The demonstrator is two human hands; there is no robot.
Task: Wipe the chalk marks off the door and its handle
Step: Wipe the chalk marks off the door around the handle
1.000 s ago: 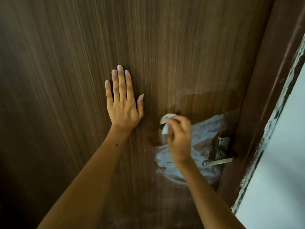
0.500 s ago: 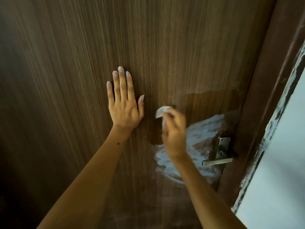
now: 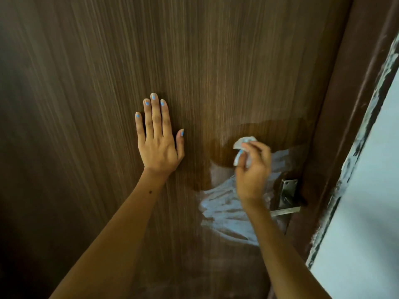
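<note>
Our right hand (image 3: 251,175) pinches a crumpled wipe (image 3: 243,147) on the streaky wood-grain door (image 3: 194,61); left hand (image 3: 158,143) lies flat at nine o'clock; chalk (image 3: 224,210) smears whitely beside the metal handle (image 3: 286,209).

One head-worn camera faces the door (image 3: 151,50) squarely at arm's reach, tilted slightly down toward the handle (image 3: 286,209).

Brown streaked door (image 3: 86,83), white chalk marks (image 3: 224,212), silver handle (image 3: 287,195).

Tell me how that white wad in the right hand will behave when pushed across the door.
The white wad looks crumpled and soft, so it will likely flatten and fold under the right hand. It seems light and probably damp, given the darker wiped patch. It may smear the chalk marks before lifting them.
</note>
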